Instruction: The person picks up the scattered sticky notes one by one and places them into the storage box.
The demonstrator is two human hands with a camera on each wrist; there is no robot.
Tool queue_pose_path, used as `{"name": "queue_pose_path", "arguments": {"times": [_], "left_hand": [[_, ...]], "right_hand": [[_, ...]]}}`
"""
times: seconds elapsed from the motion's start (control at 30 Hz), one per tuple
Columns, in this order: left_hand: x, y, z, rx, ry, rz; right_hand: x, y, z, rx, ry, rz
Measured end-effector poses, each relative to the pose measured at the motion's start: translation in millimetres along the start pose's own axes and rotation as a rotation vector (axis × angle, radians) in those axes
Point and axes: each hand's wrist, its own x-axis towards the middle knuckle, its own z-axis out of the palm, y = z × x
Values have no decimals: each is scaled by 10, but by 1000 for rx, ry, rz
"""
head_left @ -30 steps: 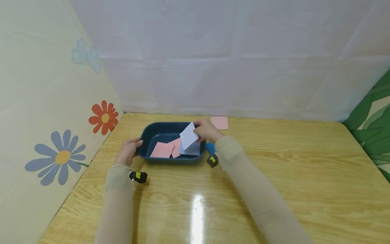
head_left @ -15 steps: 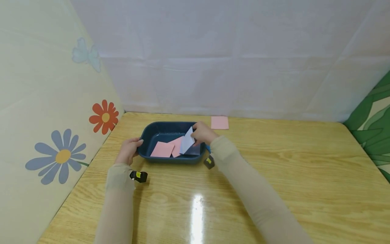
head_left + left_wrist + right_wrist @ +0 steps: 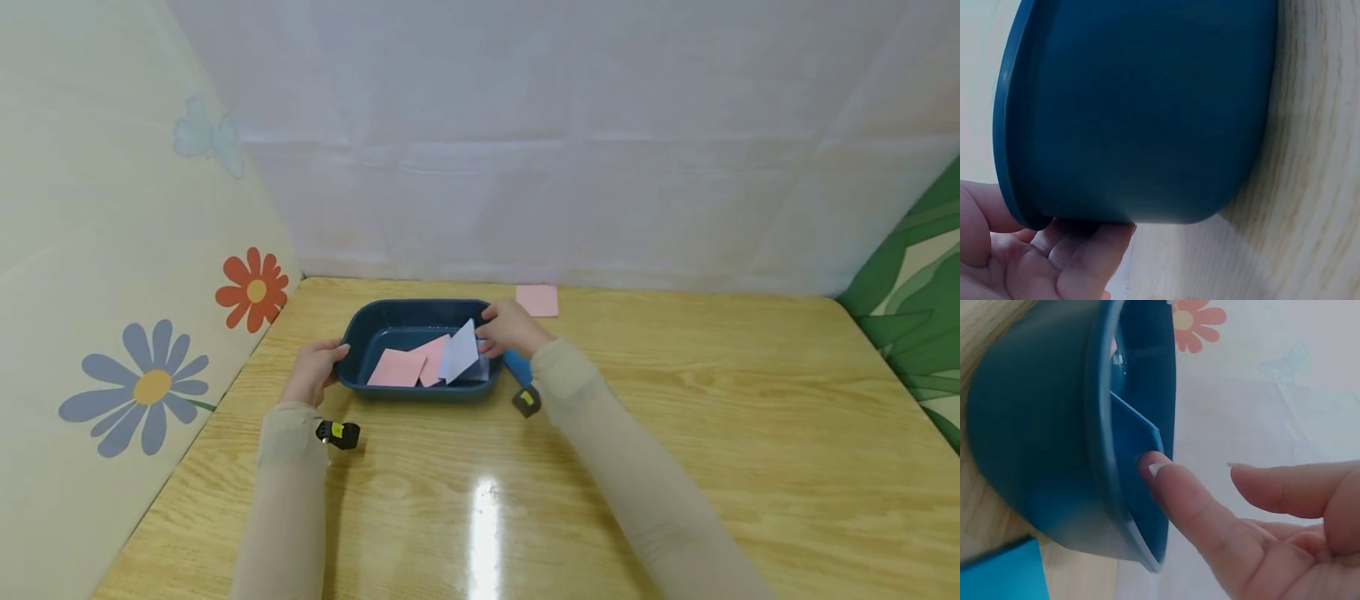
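A dark blue plastic basin stands on the table. My left hand grips its left end, thumb over the rim and fingers beneath it, as the left wrist view shows on the basin wall. Inside, a pale sheet of paper leans up at the right end, beside two overlapping pink paper squares and a bluish sheet. At the right rim is my right hand. In the right wrist view its fingertips reach over the rim by the sheet's edge, thumb well apart from them.
On the wooden table, a blue paper square lies right of the basin, partly hidden by the right wrist. A pink paper square lies behind, near the back wall. A flowered wall borders the left side.
My right hand lowered the pale sheet into the basin, then let go and drew slightly right, fingers spreading. The sheet now leans there. The left hand keeps its hold on the basin.
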Motion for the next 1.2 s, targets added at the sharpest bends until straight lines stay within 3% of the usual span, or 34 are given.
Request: {"name": "queue_pose_path", "arguments": {"times": [0.27, 0.77, 1.2], "left_hand": [[-10, 12, -9, -3, 1, -25], [-12, -3, -5, 7, 9, -38], [-21, -7, -5, 9, 13, -34]], "right_hand": [[-109, 29, -122, -7, 3, -38], [-289, 279, -362, -59, 51, -152], [-368, 433, -462, -55, 94, -101]]}}
